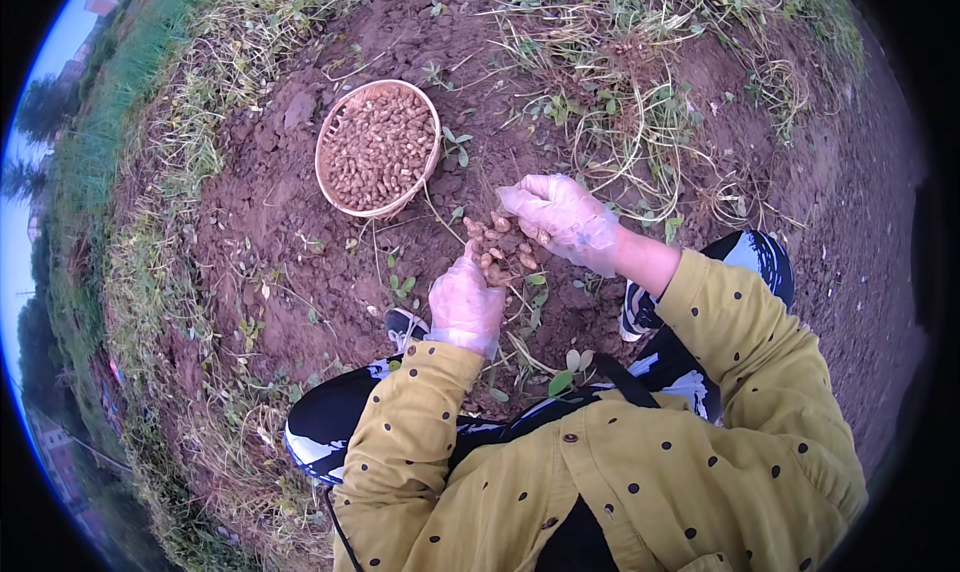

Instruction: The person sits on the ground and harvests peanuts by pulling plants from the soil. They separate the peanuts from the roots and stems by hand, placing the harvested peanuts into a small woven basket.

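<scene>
A cluster of soil-covered peanuts (496, 249) on a pulled-up peanut plant (523, 351) hangs between my hands, above the soil. My left hand (466, 302), in a thin clear plastic glove, grips the plant just under the cluster. The plant's stems and leaves trail down towards my lap. My right hand (566, 216), gloved the same way, has its fingers curled at the upper right of the cluster. One peanut (543, 236) shows at the lower edge of its curled fingers; its fingertips are partly hidden. Ahead and to the left, a round woven basket (325, 176) holds many peanuts.
Uprooted peanut plants (637, 122) with roots and stems lie at the upper right. More wilted vines (187, 144) run along the left. Loose brown soil (255, 272) surrounds the basket. My shoes (405, 326) stand on either side below the hands.
</scene>
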`<state>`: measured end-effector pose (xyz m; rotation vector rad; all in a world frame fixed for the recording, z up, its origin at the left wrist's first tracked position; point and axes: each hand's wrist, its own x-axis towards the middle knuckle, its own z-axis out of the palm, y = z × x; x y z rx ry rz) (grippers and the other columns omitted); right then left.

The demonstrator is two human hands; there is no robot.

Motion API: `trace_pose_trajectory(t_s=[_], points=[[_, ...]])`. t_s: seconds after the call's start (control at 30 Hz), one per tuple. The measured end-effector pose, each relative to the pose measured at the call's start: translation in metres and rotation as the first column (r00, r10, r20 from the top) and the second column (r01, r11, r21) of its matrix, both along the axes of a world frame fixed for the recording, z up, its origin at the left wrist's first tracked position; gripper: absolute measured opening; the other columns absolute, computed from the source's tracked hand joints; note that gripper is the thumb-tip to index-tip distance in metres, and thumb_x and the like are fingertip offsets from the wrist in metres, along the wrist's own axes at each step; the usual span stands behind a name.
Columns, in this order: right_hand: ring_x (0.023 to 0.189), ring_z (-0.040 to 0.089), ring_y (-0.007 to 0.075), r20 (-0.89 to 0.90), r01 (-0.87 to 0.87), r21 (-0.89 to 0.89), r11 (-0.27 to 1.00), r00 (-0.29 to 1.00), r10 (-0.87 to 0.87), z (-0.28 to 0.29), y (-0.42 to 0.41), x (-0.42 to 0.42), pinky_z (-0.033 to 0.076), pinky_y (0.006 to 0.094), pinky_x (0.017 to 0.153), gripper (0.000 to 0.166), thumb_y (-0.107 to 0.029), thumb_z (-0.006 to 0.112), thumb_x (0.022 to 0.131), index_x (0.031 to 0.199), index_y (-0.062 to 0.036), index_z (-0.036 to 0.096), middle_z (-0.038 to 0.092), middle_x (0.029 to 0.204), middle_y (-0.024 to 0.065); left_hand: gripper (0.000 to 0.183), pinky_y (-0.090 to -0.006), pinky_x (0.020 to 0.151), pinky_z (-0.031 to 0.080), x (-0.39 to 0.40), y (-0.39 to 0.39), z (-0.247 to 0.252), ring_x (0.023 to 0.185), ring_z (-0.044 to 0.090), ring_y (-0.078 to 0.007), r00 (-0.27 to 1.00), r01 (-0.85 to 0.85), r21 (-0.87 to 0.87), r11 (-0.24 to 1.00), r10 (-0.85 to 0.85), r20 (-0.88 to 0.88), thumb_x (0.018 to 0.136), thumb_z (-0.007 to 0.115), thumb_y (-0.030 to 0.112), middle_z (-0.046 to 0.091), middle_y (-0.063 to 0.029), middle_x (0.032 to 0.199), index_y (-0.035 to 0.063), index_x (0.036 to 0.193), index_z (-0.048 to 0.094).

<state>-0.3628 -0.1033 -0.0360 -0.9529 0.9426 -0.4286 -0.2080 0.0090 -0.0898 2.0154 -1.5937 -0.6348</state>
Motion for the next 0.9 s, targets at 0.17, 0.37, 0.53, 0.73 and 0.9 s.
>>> trace_pose_trajectory(t_s=[0.17, 0.37, 0.53, 0.73, 0.9], points=[[0.065, 0.054, 0.0048, -0.088, -0.182, -0.184, 0.966, 0.982, 0.168, 0.020, 0.008, 0.001, 0.044, 0.0230, 0.055, 0.024, -0.027, 0.066, 0.091, 0.095, -0.0031, 0.061, 0.062, 0.077, 0.0010, 0.050, -0.0447, 0.065, 0.052, 0.001, -0.004, 0.009, 0.072, 0.065, -0.0344, 0.995, 0.045, 0.075, 0.996, -0.052, 0.090, 0.076, 0.069, 0.018, 0.066, -0.0148, 0.078, 0.0083, 0.123, 0.056], [0.058, 0.047, 0.0019, -0.044, -0.076, -0.175, 0.982, 0.997, 0.069, -0.003, 0.009, 0.002, 0.038, 0.0188, 0.050, 0.025, -0.031, 0.062, 0.094, 0.092, -0.0069, 0.058, 0.052, 0.068, -0.0058, 0.052, -0.0453, 0.062, 0.051, 0.004, 0.000, -0.001, 0.072, 0.064, -0.0351, 0.993, 0.018, 0.002, 1.000, -0.019, 0.114, 0.076, 0.069, 0.018, 0.066, -0.0148, 0.079, 0.0094, 0.125, 0.056], [0.049, 0.031, 0.0005, 0.463, -0.003, 0.317, 0.948, 0.873, -0.152, 0.011, 0.002, -0.013, 0.024, 0.0161, 0.043, 0.026, -0.039, 0.049, 0.100, 0.094, -0.0133, 0.052, 0.032, 0.060, -0.0104, 0.044, -0.0393, 0.066, 0.053, 0.004, -0.011, 0.013, 0.077, 0.066, -0.0328, 0.991, 0.045, -0.135, 0.990, -0.027, 0.130, 0.080, 0.064, 0.008, 0.069, -0.0120, 0.086, 0.0113, 0.123, 0.057], [0.062, 0.053, 0.0051, 0.405, 0.115, 0.400, 0.909, 0.868, -0.288, 0.047, -0.008, -0.027, 0.036, 0.0145, 0.043, 0.028, -0.036, 0.052, 0.098, 0.105, -0.0098, 0.056, 0.059, 0.083, 0.0024, 0.040, -0.0436, 0.062, 0.050, 0.012, -0.005, 0.019, 0.072, 0.062, -0.0322, 0.870, 0.236, 0.047, 0.971, -0.232, 0.435, 0.072, 0.064, 0.007, 0.060, -0.0114, 0.078, 0.0083, 0.111, 0.056], [0.060, 0.051, 0.0030, 0.258, -0.147, 0.140, 0.979, 0.960, 0.107, 0.022, -0.013, -0.026, 0.033, 0.0156, 0.044, 0.030, -0.017, 0.054, 0.094, 0.120, -0.0025, 0.055, 0.060, 0.086, -0.0001, 0.035, -0.0442, 0.061, 0.050, 0.007, -0.005, 0.021, 0.071, 0.062, -0.0313, 0.810, 0.344, 0.115, 0.932, -0.356, 0.467, 0.073, 0.064, 0.008, 0.059, -0.0112, 0.079, 0.0079, 0.106, 0.055]])
